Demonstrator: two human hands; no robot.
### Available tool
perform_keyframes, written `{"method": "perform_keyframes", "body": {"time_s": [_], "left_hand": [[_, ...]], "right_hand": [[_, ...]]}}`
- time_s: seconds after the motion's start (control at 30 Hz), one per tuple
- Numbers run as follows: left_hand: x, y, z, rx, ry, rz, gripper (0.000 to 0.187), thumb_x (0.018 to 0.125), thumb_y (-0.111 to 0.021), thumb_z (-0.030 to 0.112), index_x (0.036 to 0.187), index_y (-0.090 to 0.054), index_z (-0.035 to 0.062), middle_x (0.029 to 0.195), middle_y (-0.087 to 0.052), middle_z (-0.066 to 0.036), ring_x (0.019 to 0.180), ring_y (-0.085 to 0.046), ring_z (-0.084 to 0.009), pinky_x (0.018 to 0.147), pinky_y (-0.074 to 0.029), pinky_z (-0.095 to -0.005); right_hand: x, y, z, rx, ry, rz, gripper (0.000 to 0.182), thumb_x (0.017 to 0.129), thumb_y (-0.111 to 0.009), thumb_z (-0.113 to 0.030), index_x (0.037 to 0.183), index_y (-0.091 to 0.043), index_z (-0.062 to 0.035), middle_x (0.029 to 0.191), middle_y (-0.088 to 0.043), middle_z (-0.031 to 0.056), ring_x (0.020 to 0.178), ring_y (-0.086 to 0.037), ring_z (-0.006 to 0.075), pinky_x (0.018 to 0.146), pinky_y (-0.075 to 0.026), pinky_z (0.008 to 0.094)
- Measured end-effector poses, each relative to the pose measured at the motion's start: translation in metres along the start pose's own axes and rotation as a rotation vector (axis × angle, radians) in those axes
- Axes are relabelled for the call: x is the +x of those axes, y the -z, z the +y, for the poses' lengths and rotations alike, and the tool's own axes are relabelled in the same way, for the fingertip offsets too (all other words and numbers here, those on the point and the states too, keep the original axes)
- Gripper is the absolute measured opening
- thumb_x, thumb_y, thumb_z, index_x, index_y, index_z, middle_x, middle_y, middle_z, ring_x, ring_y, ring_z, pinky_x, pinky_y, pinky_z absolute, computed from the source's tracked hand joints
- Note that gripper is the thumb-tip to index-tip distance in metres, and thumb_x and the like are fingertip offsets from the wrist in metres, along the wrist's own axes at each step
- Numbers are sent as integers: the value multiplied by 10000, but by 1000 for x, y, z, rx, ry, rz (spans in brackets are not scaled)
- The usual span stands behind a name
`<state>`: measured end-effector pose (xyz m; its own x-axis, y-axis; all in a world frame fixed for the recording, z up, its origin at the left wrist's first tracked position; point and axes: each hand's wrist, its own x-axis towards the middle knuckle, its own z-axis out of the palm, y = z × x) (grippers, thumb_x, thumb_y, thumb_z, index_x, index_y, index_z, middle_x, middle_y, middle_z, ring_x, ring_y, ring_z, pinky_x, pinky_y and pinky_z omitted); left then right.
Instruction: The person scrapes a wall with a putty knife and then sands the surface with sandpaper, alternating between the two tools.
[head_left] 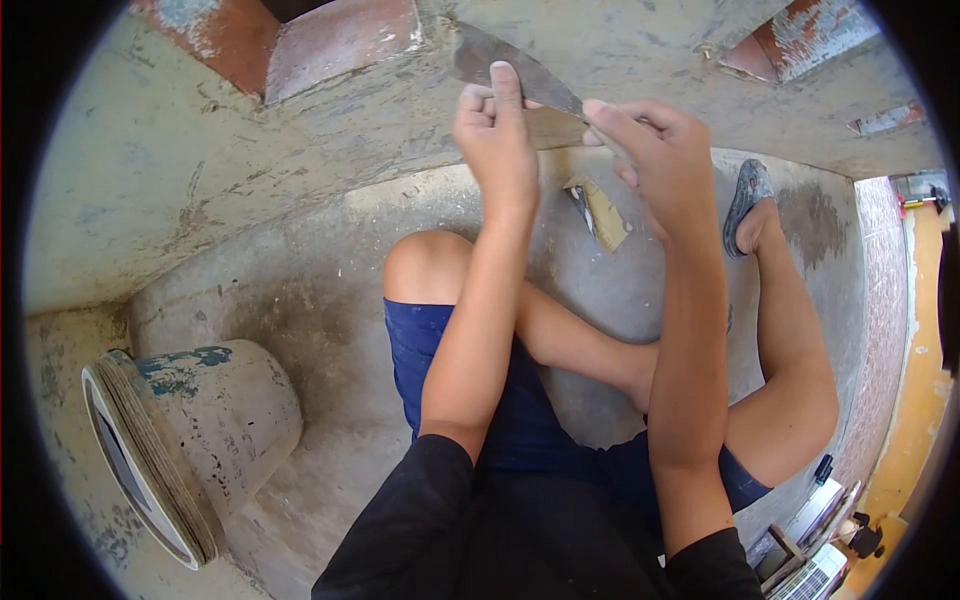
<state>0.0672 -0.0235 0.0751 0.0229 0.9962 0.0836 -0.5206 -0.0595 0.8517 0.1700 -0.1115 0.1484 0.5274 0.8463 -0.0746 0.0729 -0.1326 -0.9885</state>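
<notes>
In front of the wall, my right hand point(655, 145) is closed round the handle of a putty knife. The wide metal blade of this putty knife point(545, 82) points up and to the left. My left hand point(500, 135) is closed at the blade, its thumb lying across the near face and its other fingers curled, partly hidden. Below the hands, a torn piece of brown cardboard or paper point(600, 215) with a dark mark lies on the floor.
A paint-stained white bucket point(225, 410) stands at the left. Ahead is a scuffed wall point(250, 180) with reddish recesses point(340, 45). My bent legs, one foot in a grey shoe point(748, 205), take up the middle and right. Assorted items point(810, 550) lie at lower right.
</notes>
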Motion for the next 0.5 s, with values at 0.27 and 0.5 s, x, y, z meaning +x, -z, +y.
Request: {"method": "perform_keyframes", "body": {"time_s": [0.27,0.5], "left_hand": [[-5,-16,-8,97,56,-80,383,993,-618,377,734,-519,112,609,-536,38,531,-406,-13,483,-293,-206],[-1,-10,0,-69,16,-26,375,987,-634,351,736,-531,91,639,-626,-23,562,-515,-50,533,-402,-213]], "right_hand": [[-5,25,2,13,-81,103,267,822,-783,-274,889,-739,-19,738,-688,17,514,-432,32,469,-311,180],[-5,9,-7,33,59,5,283,807,-795,-282,866,-732,-12,718,-681,15,519,-442,29,463,-306,178]]}}
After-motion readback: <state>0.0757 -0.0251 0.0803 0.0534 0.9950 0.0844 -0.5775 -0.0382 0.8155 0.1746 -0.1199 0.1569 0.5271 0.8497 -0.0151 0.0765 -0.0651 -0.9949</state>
